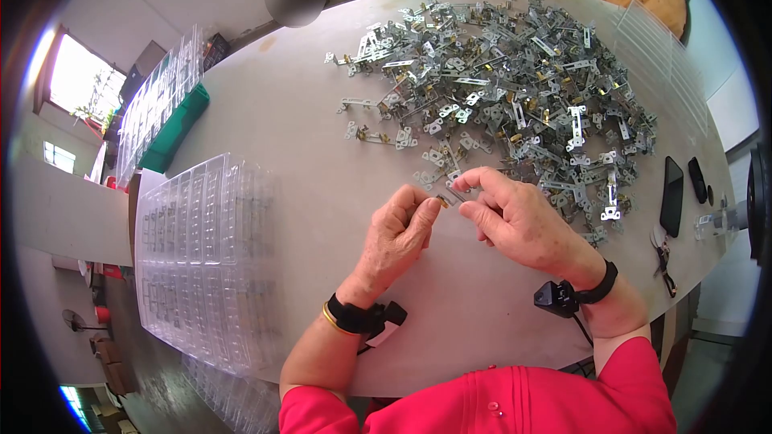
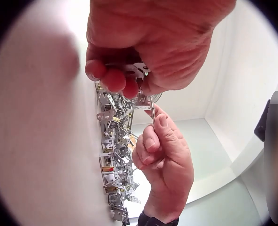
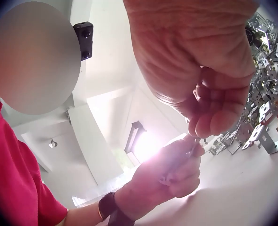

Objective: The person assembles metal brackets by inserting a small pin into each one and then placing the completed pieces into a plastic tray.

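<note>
Both hands meet over the table in front of the heap of metal parts. My left hand grips a small silver metal bracket, most of it hidden behind the curled fingers. A bit of brass shows at the thumb tip in the head view. From the other side my right hand pinches a thin metal pin between thumb and index finger, close against the bracket's end. Just beyond the fingers lies the large pile of similar brackets, silver with brass-coloured pieces.
Clear plastic trays with rows of parts are stacked at the left. Behind them stands a green crate. At the right lie a black phone, pliers and a clear ribbed sheet.
</note>
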Demonstrator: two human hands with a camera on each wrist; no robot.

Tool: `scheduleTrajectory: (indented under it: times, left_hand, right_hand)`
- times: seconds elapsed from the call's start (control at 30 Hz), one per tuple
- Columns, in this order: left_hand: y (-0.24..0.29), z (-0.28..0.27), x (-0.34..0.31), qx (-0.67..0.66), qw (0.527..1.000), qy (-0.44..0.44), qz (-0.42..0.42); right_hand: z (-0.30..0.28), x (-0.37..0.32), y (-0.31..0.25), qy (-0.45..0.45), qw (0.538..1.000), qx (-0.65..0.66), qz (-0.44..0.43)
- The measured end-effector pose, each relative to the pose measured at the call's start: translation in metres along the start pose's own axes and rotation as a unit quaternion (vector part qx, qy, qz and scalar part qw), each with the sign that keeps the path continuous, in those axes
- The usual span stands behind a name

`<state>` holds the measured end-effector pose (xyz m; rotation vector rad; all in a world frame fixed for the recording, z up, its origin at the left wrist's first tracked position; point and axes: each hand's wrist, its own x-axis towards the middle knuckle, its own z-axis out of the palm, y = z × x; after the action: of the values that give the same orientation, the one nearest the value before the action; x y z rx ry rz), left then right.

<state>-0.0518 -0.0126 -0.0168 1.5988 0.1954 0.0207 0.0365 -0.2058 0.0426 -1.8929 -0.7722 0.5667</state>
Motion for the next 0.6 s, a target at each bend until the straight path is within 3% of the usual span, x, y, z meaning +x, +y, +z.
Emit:
scheduleTrajectory:
  times: [0.2, 0.43, 0.53, 0.6]
  left_hand:
    - [-0.0006, 0.0046, -0.0016, 0.050, 0.998, -0.021, 0.034]
    - [-0.0049, 0.0027, -0.0029, 0.084, 0.994, -0.050, 0.051]
    - [-0.0054, 0.0031, -0.0027, 0.110, 0.988, -0.065, 0.088]
    - [-0.0054, 0.0024, -0.0033, 0.092, 0.988, -0.100, 0.072]
  right_hand:
    - [0.0012, 0.0010, 0.0021, -0.022, 0.996, 0.076, 0.047]
    - [-0.0050, -0.0003, 0.0046, -0.039, 0.998, 0.015, 0.040]
    - [-0.0022, 0.0003, 0.0074, -0.024, 0.997, 0.053, 0.046]
    - [-0.0001, 0.0011, 0.0068, 0.044, 0.995, 0.092, 0.003]
